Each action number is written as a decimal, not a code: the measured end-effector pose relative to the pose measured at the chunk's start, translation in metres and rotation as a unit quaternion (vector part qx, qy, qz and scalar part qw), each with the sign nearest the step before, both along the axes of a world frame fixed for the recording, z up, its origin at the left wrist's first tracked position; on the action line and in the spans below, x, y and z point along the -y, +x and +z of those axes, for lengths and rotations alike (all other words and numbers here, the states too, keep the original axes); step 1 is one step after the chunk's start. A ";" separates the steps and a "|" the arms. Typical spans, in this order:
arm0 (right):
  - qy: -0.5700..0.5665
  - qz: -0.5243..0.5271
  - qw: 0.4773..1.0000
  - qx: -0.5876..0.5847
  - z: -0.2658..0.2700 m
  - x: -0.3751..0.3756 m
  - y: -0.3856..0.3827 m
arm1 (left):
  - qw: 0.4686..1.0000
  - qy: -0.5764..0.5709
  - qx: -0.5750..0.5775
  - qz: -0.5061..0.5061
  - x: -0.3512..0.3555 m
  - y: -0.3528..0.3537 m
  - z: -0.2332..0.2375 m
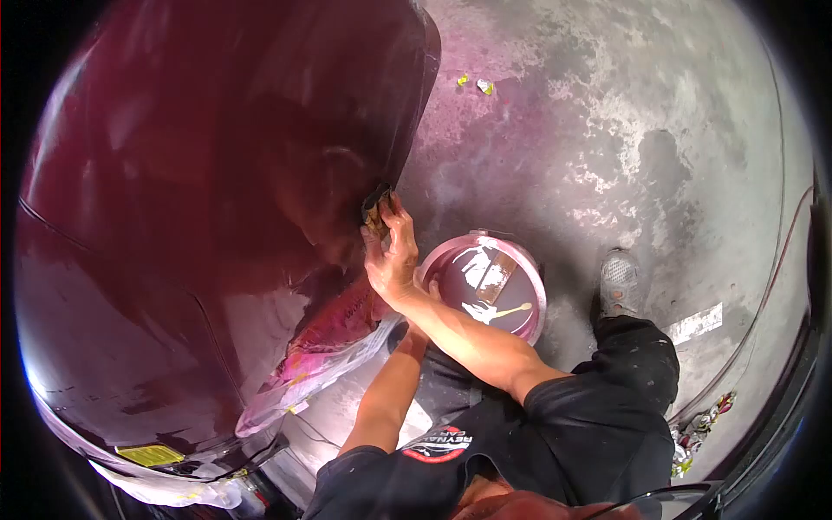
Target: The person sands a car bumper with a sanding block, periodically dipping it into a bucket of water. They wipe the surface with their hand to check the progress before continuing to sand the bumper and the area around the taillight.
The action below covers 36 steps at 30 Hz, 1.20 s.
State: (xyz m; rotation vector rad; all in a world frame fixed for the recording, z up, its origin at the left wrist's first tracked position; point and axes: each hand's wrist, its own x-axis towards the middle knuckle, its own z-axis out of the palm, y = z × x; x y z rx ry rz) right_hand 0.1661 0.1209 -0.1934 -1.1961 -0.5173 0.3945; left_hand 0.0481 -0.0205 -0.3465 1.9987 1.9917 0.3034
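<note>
My right hand (394,251) pinches a folded dark and yellowish-brown pad (375,208) against the lower edge of a dark red, glossy car panel (217,130). My right forearm crosses over my left one. Behind it, my left hand (432,286) shows only a little, beside the left rim of a round pinkish bucket (539,290); its grip is hidden. Dark liquid with bright reflections and a brown, bar-like shape are visible inside the bucket.
Pink-stained masking plastic (321,373) hangs along the car's lower edge. My shoe (619,282) stands on the stained concrete floor (563,156) right of the bucket. A hose (771,290) curves along the far right, near crumpled scraps (693,438). Small scraps (484,87) lie farther ahead.
</note>
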 end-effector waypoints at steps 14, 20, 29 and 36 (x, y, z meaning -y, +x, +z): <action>-0.024 0.029 0.999 -0.002 -0.014 -0.002 0.004 | 0.994 -0.051 -0.088 -0.034 -0.003 -0.032 -0.035; -0.046 0.053 0.997 -0.025 -0.014 -0.033 0.056 | 0.993 -0.113 0.009 0.030 0.005 -0.033 -0.024; 0.026 0.036 0.997 -0.062 0.034 -0.085 0.129 | 0.995 -0.093 -0.031 0.030 -0.009 0.002 0.008; 0.035 0.022 0.999 0.024 -0.005 -0.019 0.035 | 0.996 -0.088 -0.028 0.015 -0.009 -0.002 0.009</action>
